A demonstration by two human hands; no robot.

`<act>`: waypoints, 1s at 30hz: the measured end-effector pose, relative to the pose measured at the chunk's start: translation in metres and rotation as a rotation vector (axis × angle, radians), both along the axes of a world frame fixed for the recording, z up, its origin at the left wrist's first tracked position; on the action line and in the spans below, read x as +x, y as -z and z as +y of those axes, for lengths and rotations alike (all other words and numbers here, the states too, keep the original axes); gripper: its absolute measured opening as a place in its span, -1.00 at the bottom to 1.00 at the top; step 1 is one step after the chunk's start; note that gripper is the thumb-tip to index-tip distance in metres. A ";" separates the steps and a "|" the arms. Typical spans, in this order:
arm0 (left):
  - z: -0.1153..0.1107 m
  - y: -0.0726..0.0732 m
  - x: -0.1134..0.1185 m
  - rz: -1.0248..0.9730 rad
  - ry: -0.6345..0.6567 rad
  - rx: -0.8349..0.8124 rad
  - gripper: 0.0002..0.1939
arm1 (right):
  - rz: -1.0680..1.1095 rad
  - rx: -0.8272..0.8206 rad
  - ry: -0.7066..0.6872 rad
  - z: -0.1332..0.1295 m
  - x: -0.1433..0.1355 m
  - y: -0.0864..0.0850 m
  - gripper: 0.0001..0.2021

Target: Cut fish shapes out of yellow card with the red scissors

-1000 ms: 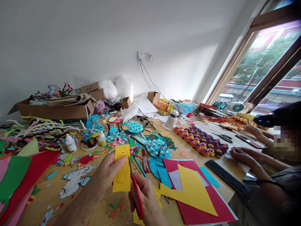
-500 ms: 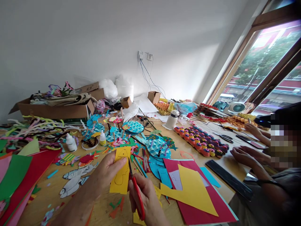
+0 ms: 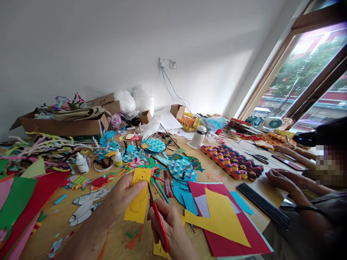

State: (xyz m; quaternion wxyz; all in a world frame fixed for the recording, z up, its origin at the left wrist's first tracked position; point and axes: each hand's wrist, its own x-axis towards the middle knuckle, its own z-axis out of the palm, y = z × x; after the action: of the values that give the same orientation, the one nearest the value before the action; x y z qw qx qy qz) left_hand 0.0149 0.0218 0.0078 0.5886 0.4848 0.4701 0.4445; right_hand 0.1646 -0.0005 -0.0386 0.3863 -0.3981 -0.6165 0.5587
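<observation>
My left hand pinches a strip of yellow paper between thumb and fingers. A rounded shape with a small dark dot is drawn on the strip in thin dark line. Red-handled scissors are gripped in my right hand, their dark blades pointing up to the strip's right edge. Whether the blades are cutting into the paper I cannot tell. Below my hands lie green and orange paper scraps. A larger yellow sheet rests on red paper to the right.
Glue bottles, paper fish and pipe cleaners cover the left side. A painted egg carton, a white bottle and a black bar lie to the right. Another person's hands rest at the right edge.
The lower end of the yellow strip has swung slightly left. The scissors and my right hand have shifted a little. At the right, the other person's far hand has moved left.
</observation>
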 end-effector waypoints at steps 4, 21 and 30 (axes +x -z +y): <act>-0.004 -0.002 0.004 -0.037 -0.026 -0.013 -0.76 | 0.055 -0.074 -0.033 -0.002 -0.001 -0.005 -0.47; -0.005 0.001 0.003 -0.072 -0.010 -0.024 -0.79 | 0.067 -0.078 -0.040 -0.001 0.001 0.000 -0.46; -0.007 -0.005 0.006 -0.069 -0.021 -0.049 -0.81 | 0.037 -0.090 -0.036 -0.002 0.002 0.000 -0.49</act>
State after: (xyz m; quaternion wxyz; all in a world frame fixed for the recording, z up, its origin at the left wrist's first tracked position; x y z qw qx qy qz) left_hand 0.0213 0.0150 0.0125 0.6115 0.4496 0.4653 0.4554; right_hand 0.1666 -0.0029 -0.0386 0.3691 -0.3934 -0.5908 0.5999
